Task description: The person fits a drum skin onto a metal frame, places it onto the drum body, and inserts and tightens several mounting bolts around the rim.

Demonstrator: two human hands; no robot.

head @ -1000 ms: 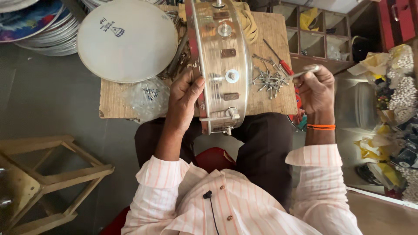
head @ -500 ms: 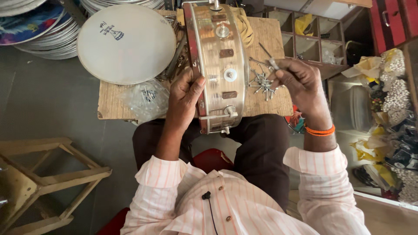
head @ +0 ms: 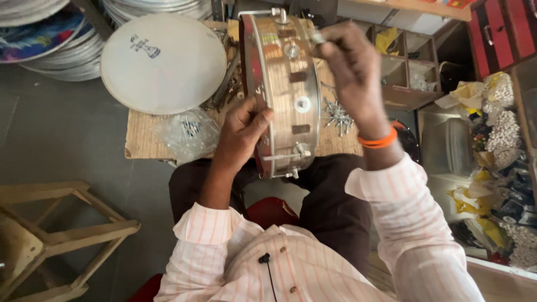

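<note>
A shiny metal drum shell (head: pixel 285 89) stands on its edge on my lap, leaning over a small wooden board (head: pixel 142 142). My left hand (head: pixel 241 131) grips the shell's near left rim and steadies it. My right hand (head: pixel 349 70) is raised at the shell's upper right side, fingers pinched on a small metal screw (head: pixel 318 37) held against the shell. An orange band (head: pixel 378 140) circles my right wrist. A heap of loose metal screws (head: pixel 337 116) lies on the board right of the shell.
A white round drum skin (head: pixel 162 61) rests at the board's left. A clear bag of small hardware (head: pixel 187 133) lies below it. Stacked drum skins (head: pixel 45 39) sit at the top left, a wooden stool (head: pixel 61 235) at the lower left, and shelves with packets (head: pixel 498 128) on the right.
My right hand left the screw heap on the board and rose to the shell's upper right side with a screw. The left hand kept its grip on the shell.
</note>
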